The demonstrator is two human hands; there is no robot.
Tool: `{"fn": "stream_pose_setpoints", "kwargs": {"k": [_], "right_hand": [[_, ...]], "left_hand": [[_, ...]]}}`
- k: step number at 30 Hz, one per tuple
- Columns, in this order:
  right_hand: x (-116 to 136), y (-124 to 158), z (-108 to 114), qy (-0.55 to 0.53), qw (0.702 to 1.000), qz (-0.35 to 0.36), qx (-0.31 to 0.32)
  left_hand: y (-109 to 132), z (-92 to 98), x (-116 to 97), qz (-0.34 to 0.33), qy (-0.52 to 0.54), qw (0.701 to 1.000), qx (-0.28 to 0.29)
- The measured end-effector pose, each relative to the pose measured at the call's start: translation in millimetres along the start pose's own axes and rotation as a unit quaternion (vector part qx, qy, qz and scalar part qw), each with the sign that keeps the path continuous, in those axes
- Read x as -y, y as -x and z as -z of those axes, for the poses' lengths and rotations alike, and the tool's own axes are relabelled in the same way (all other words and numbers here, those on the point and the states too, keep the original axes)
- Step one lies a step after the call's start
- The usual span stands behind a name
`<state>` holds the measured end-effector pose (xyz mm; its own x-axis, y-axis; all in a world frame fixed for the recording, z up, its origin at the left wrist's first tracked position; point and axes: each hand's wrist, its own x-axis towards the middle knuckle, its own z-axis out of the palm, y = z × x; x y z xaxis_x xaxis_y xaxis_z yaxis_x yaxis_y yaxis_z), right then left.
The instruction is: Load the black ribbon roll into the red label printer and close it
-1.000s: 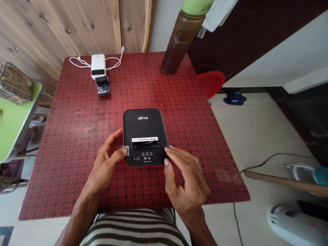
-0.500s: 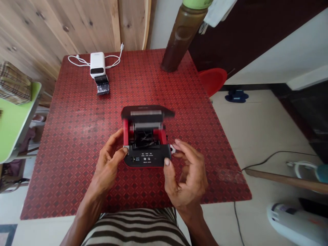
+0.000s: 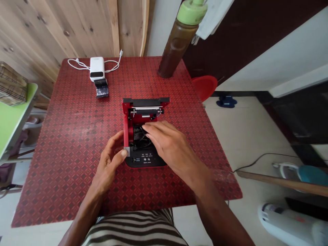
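Since half a second ago the lid [image 3: 146, 101] has swung from half-raised to fully back, and the right hand [image 3: 169, 145] has left the front right corner of the machine and moved over its open bay.

Largest is the table [image 3: 64, 153], covered in a red diamond-patterned cloth. The printer [image 3: 143, 160] sits near the middle of it, closer to the near edge than the far one, and square to that edge. It has a black shell with a red inside. The lid stands upright at the back, showing a black rim, and just below it a pale roller bar runs across. The bay beneath is dark, with what looks like loose black strands inside. The black front panel carries a row of small buttons and white marks too small to read.

The right hand lies flat and spread over the bay, fingers straight and close together, tips at the dark hollow. It is closed on nothing that I can see. The left hand [image 3: 110, 164] clasps the printer's front left corner, with the thumb on a small grey tab and the forefinger curled against the red side.

A tall brown bottle [image 3: 179, 41] with a green cap stands at the far edge. Near the far left corner lie a white box [image 3: 96, 66], its white cable [image 3: 77, 63], and a small black piece [image 3: 101, 88] just before it.
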<state>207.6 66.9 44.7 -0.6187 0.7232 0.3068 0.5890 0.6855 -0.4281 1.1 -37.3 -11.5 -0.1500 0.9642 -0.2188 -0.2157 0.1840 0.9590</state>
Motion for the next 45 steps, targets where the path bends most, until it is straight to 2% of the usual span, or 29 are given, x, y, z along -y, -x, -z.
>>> {"fn": "stream_pose_setpoints", "kwargs": {"k": [3, 6, 9, 12, 16, 18, 23, 26, 28, 30, 32, 34, 36, 38, 39, 42, 45], "right_hand": [[0, -31, -7, 0.029, 0.99, -0.018, 0.135], [4, -48, -15, 0.067, 0.979, -0.025, 0.192], [6, -52, -20, 0.103, 0.974, -0.018, 0.199], [7, -54, -22, 0.122, 0.972, -0.013, 0.199], [9, -57, -17, 0.121, 0.969, -0.047, 0.208], [12, -56, -14, 0.114, 0.972, -0.073, 0.193], [26, -34, -4, 0.085, 0.99, -0.076, 0.078], [31, -11, 14, 0.043, 0.997, -0.051, -0.023], [23, 3, 31, -0.002, 0.994, -0.065, -0.085], [2, 10, 44, -0.037, 0.98, -0.124, -0.152], [-31, 10, 47, -0.061, 0.946, -0.203, -0.246], [-67, 5, 37, -0.1, 0.897, -0.242, -0.356], [-97, -2, 19, -0.1, 0.863, -0.272, -0.414], [-112, -6, -4, -0.088, 0.861, -0.308, -0.396], [-114, -6, -14, -0.089, 0.87, -0.319, -0.364], [-104, 1, -38, -0.136, 0.915, -0.304, -0.227], [-91, 10, -47, -0.188, 0.935, -0.267, -0.136]], "left_hand": [[3, 2.8, 4, -0.038, -0.06, 0.997, 0.03], [2, 6.5, 12, -0.093, -0.176, 0.979, 0.055], [-3, 8.2, 19, -0.142, -0.276, 0.949, 0.052], [-6, 7.0, 25, -0.176, -0.318, 0.931, 0.036], [-6, 5.7, 27, -0.195, -0.326, 0.924, 0.039], [-6, 6.5, 28, -0.194, -0.324, 0.925, 0.041], [-8, 10.0, 28, -0.206, -0.333, 0.919, 0.051], [-8, 11.0, 27, -0.204, -0.341, 0.916, 0.054], [-7, 11.4, 27, -0.197, -0.346, 0.916, 0.055], [-7, 11.6, 28, -0.194, -0.347, 0.916, 0.052], [-6, 11.5, 30, -0.198, -0.346, 0.916, 0.045], [-6, 11.1, 32, -0.2, -0.345, 0.916, 0.039], [-7, 10.8, 33, -0.2, -0.346, 0.916, 0.034], [-7, 10.8, 34, -0.2, -0.348, 0.915, 0.032], [-7, 11.0, 34, -0.201, -0.349, 0.915, 0.033], [-7, 12.2, 34, -0.202, -0.35, 0.914, 0.033], [-8, 13.0, 33, -0.199, -0.347, 0.916, 0.036]]}}
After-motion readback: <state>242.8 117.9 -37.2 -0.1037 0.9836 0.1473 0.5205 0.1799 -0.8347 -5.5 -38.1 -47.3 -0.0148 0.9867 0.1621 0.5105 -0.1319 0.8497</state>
